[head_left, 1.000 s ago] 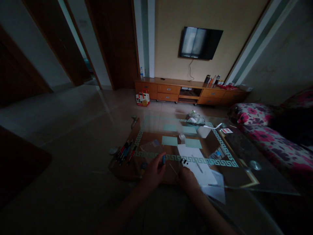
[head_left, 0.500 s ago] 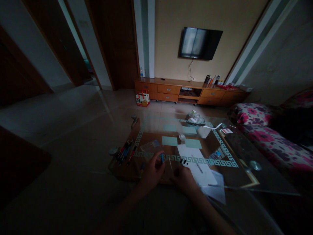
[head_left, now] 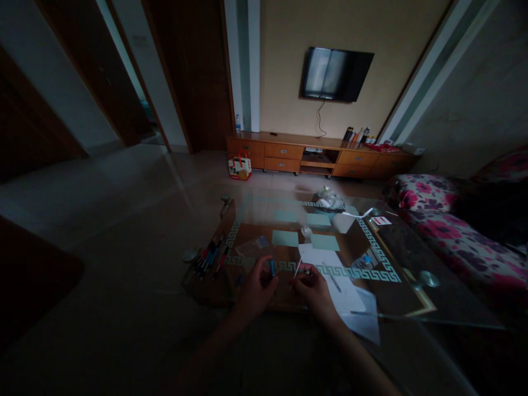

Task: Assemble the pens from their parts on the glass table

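Note:
Above the near edge of a glass table (head_left: 449, 300), my left hand (head_left: 256, 285) is closed around a short blue pen barrel (head_left: 272, 268) that stands nearly upright. To its right, my right hand (head_left: 314, 287) pinches a thin pale stick that looks like a pen refill (head_left: 299, 264), its free end tilted up and to the right. Small dark pen parts by the right fingers are mostly covered. Several pens (head_left: 209, 257) in black, blue and red lie in a pile left of my hands. White paper sheets (head_left: 346, 296) with a pen (head_left: 335, 283) on top lie to the right.
A clear plastic bag (head_left: 249, 247) lies beyond my left hand. On the table's right are a plastic bottle (head_left: 363, 262) and a red-white card (head_left: 380, 220). A bag-lined basket (head_left: 329, 201) stands at the far edge. A floral sofa (head_left: 441, 220) borders the right side.
My right hand has risen slightly, and the thin stick has swung from leaning left to leaning right. The dark parts beside it are now mostly covered. My left hand stays nearly still.

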Demonstrator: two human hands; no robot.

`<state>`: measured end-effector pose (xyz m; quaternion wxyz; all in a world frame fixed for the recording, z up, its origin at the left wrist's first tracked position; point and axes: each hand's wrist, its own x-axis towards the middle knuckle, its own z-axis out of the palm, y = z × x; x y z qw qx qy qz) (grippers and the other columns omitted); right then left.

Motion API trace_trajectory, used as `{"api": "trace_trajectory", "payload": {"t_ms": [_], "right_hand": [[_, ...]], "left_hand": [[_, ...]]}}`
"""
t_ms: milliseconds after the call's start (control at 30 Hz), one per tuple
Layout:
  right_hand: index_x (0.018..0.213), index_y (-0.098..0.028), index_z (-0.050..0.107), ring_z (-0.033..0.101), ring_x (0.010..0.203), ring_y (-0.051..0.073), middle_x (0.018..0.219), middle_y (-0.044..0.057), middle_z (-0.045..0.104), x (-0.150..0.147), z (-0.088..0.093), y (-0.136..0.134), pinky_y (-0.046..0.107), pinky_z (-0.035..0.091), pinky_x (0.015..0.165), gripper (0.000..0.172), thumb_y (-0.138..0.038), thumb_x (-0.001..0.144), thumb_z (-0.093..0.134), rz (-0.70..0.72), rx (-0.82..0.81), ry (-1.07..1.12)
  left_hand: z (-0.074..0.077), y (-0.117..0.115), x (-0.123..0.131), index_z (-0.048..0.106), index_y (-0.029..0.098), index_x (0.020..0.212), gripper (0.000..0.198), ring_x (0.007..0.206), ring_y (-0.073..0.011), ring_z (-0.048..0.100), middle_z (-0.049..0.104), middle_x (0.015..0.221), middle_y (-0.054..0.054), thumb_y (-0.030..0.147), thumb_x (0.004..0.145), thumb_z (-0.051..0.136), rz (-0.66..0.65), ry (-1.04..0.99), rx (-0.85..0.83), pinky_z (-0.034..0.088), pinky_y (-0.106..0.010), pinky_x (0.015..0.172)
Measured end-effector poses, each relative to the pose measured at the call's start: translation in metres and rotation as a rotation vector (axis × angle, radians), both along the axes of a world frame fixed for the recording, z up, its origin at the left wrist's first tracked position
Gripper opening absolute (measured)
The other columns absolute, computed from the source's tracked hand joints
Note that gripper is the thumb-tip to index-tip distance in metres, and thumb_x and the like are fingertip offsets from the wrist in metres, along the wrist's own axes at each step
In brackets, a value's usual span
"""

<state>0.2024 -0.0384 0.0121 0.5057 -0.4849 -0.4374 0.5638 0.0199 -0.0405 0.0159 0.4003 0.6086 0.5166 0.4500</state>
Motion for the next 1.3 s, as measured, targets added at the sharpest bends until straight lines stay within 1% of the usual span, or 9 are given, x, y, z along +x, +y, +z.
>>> {"api": "trace_trajectory", "payload": {"t_ms": [67, 200, 300, 367, 533, 767, 967, 1167, 1300], "right_hand": [[0.105, -0.019, 0.057, 0.059, 0.055, 0.014, 0.067, -0.003, 0.065, 0.000, 0.000, 0.000, 0.022, 0.044, 0.051, 0.044, -0.035, 0.069, 0.076, -0.009, -0.012, 0.014], [0.087, -0.018, 0.061, 0.059, 0.058, 0.013, 0.070, 0.000, 0.065, 0.002, -0.001, -0.001, 0.023, 0.046, 0.054, 0.027, -0.042, 0.079, 0.069, 0.000, -0.035, 0.051], [0.079, -0.018, 0.060, 0.056, 0.057, 0.012, 0.067, 0.000, 0.063, 0.003, 0.000, -0.001, 0.023, 0.044, 0.053, 0.029, -0.047, 0.082, 0.065, -0.009, -0.008, 0.042], [0.082, -0.018, 0.061, 0.053, 0.055, 0.012, 0.064, -0.001, 0.060, 0.004, 0.000, -0.001, 0.022, 0.041, 0.051, 0.029, -0.046, 0.081, 0.067, -0.030, 0.019, 0.025], [0.103, -0.020, 0.057, 0.055, 0.056, 0.013, 0.067, -0.003, 0.062, 0.004, 0.004, -0.001, 0.022, 0.041, 0.051, 0.037, -0.041, 0.078, 0.073, -0.094, 0.063, 0.092], [0.096, -0.020, 0.058, 0.054, 0.053, 0.012, 0.065, -0.002, 0.063, 0.004, 0.007, -0.001, 0.023, 0.041, 0.051, 0.031, -0.047, 0.083, 0.066, -0.164, 0.097, 0.090], [0.095, -0.020, 0.058, 0.054, 0.054, 0.012, 0.068, -0.001, 0.064, 0.004, 0.008, -0.001, 0.023, 0.040, 0.051, 0.030, -0.047, 0.084, 0.065, -0.168, 0.114, 0.087], [0.089, -0.020, 0.057, 0.051, 0.053, 0.012, 0.062, -0.003, 0.059, 0.003, 0.011, -0.003, 0.022, 0.040, 0.051, 0.026, -0.045, 0.085, 0.065, -0.110, 0.136, 0.060], [0.081, -0.019, 0.060, 0.050, 0.055, 0.013, 0.063, -0.001, 0.057, 0.001, 0.013, -0.005, 0.024, 0.039, 0.053, 0.032, -0.050, 0.089, 0.057, -0.070, 0.145, -0.016]], "left_hand": [[-0.002, 0.000, 0.001, 0.050, 0.020, 0.127, 0.044, 0.081, -0.0168, 0.063, 0.064, 0.088, -0.002, 0.026, 0.085, 0.060, 0.000, 0.021, -0.013, 0.051, -0.029, 0.075], [-0.004, -0.001, 0.002, 0.058, 0.018, 0.113, 0.029, 0.082, -0.0174, 0.062, 0.066, 0.093, -0.004, 0.029, 0.085, 0.060, -0.042, 0.059, -0.018, 0.050, -0.029, 0.075], [-0.001, -0.002, 0.002, 0.063, 0.017, 0.101, 0.020, 0.078, -0.0170, 0.061, 0.067, 0.088, -0.004, 0.029, 0.086, 0.058, -0.106, 0.081, -0.025, 0.049, -0.027, 0.071], [0.001, -0.003, 0.002, 0.064, 0.016, 0.098, 0.019, 0.076, -0.0169, 0.060, 0.066, 0.084, -0.004, 0.030, 0.087, 0.057, -0.130, 0.097, -0.028, 0.047, -0.026, 0.069], [0.004, -0.004, 0.003, 0.066, 0.016, 0.100, 0.020, 0.074, -0.0168, 0.059, 0.066, 0.082, -0.003, 0.028, 0.085, 0.059, -0.149, 0.152, -0.016, 0.044, -0.026, 0.066], [-0.001, -0.005, 0.001, 0.068, 0.017, 0.104, 0.024, 0.081, -0.0189, 0.061, 0.069, 0.091, -0.005, 0.023, 0.082, 0.061, -0.182, 0.196, 0.038, 0.046, -0.028, 0.074], [0.003, -0.006, 0.001, 0.071, 0.019, 0.102, 0.023, 0.086, -0.0204, 0.061, 0.069, 0.096, -0.006, 0.020, 0.081, 0.061, -0.229, 0.221, 0.088, 0.047, -0.029, 0.077], [0.010, -0.006, 0.002, 0.073, 0.021, 0.100, 0.021, 0.084, -0.0201, 0.061, 0.069, 0.091, -0.005, 0.023, 0.084, 0.060, -0.277, 0.236, 0.075, 0.045, -0.028, 0.074], [0.012, -0.007, 0.002, 0.074, 0.021, 0.098, 0.020, 0.080, -0.0192, 0.060, 0.067, 0.087, -0.005, 0.026, 0.085, 0.059, -0.301, 0.242, 0.066, 0.044, -0.027, 0.072]]}}
